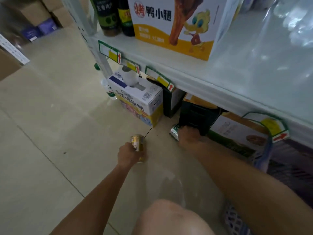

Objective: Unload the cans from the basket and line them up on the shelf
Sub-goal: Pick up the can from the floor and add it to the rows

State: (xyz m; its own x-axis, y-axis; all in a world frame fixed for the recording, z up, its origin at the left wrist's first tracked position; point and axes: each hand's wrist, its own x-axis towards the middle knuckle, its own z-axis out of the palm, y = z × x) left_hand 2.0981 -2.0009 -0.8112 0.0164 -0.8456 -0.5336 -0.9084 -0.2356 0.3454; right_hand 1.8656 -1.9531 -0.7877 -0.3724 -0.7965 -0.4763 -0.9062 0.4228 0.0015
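1. The left hand (pixel 129 154) is wrapped around a gold can (pixel 137 144), fingers closed on its lower body. The can's upper part and rim stick out beyond the far side of the fist, tilted away from the camera, above the tiled floor (pixel 50 116).
2. The right hand (pixel 188 135) is clenched on a green-and-white can (pixel 175 132). The can pokes out to the left of the knuckles, lying roughly on its side just above the floor; motion blur makes its label unreadable.
3. The 2 cans are near each other but apart, the gold one to the left and nearer, the green-and-white one to the right and farther, at the foot of the shelf unit.
4. Just beyond the right hand sits a dark box (pixel 196 117) under the pale shelf (pixel 186 72); the knuckles appear to touch its near face, though blur leaves that uncertain.
5. Left of the dark box stands a white and yellow carton (pixel 144 100) on the floor.
6. On the shelf above rest 2 dark bottles (pixel 116 16) and a duck-printed carton (pixel 171 26).
7. A blue basket (pixel 234 219) shows at the lower right, behind the right forearm, with a bare knee (pixel 169 217) in the near foreground.
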